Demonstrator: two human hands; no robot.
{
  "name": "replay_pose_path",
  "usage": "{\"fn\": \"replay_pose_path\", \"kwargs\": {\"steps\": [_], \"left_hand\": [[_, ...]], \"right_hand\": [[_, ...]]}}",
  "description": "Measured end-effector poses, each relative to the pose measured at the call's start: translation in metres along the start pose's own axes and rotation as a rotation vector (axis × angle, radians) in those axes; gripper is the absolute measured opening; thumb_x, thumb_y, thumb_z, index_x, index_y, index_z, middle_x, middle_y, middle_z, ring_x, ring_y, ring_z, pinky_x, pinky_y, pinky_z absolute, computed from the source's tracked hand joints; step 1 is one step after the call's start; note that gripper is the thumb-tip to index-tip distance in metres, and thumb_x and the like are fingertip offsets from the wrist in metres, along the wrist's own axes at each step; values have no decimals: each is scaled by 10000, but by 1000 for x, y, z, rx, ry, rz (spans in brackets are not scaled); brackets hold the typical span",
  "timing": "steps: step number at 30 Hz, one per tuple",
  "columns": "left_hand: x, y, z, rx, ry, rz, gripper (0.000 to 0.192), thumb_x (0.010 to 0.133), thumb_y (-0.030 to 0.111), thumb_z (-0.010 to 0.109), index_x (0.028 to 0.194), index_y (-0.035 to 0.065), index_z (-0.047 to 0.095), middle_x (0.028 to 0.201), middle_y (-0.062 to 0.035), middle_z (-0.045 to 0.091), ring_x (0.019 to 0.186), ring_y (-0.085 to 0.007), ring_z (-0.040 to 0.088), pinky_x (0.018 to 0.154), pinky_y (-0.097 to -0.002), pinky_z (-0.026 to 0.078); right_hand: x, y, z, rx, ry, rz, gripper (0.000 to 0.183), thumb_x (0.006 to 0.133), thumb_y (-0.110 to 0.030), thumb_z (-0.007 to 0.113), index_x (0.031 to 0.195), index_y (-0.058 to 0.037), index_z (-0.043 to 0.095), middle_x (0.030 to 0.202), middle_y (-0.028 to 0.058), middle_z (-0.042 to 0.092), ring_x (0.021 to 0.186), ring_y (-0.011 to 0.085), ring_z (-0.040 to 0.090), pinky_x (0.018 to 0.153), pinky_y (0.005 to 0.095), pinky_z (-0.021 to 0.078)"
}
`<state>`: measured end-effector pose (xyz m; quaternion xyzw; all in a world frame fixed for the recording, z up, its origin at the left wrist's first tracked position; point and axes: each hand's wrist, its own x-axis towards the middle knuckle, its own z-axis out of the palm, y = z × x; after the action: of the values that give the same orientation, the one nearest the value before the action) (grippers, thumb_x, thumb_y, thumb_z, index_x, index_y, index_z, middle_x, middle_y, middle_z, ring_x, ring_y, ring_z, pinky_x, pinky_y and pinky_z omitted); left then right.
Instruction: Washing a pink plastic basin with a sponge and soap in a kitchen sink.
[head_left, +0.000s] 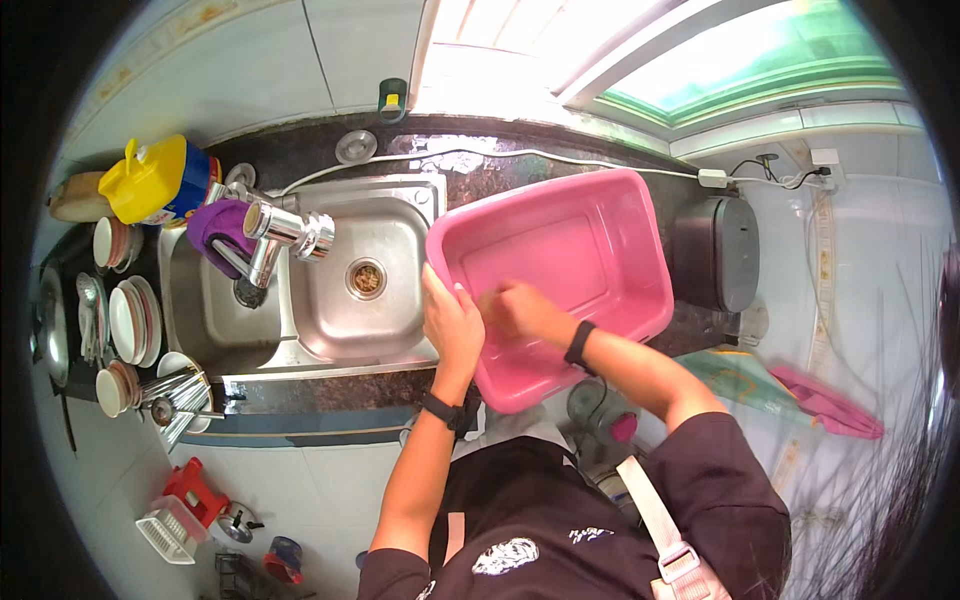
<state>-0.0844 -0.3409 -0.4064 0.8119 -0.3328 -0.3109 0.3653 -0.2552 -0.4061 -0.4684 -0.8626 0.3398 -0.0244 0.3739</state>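
A pink plastic basin (540, 255) sits tilted on the dark stone counter, just right of the steel double sink (360, 225). My left hand (454, 322) grips the basin's left rim, with the thumb over the edge. Inside the basin, near that same wall, is my right hand (525, 311). Its fingers are curled and blurred by motion, and something brownish seems to be at the fingertips, too smeared to name. Brown scraps lie in the drain strainer (367, 278) of the nearer sink bowl.
A chrome faucet (281, 232) with a purple cloth (217, 232) stands over the sink. Stacked bowls (135, 319), chopsticks (180, 401) and a yellow jug (146, 180) are at left. A white cable (525, 152) runs behind the basin to a socket. A dark bin-like container (716, 255) stands right.
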Motion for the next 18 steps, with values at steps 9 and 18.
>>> {"fn": "replay_pose_path", "kwargs": {"steps": [9, 18], "left_hand": [[-2, -6, 21, -57, 79, 106, 665, 996, 84, 552, 1580, -50, 262, 1501, -368, 469, 1343, -517, 522, 1115, -522, 428], [-1, -2, 16, -38, 75, 120, 700, 991, 82, 571, 1603, -21, 247, 1473, -355, 513, 1326, -504, 548, 1089, -526, 451]], "right_hand": [[14, 114, -63, -540, 424, 204, 278, 855, -72, 647, 1127, -21, 678, 1118, 240, 661, 1033, 435, 627, 917, 532, 529], [85, 32, -60, -336, 108, -368, 282, 889, -82, 591, 1135, -46, 723, 1126, 157, 656, 1084, 346, 633, 910, 439, 578]]}}
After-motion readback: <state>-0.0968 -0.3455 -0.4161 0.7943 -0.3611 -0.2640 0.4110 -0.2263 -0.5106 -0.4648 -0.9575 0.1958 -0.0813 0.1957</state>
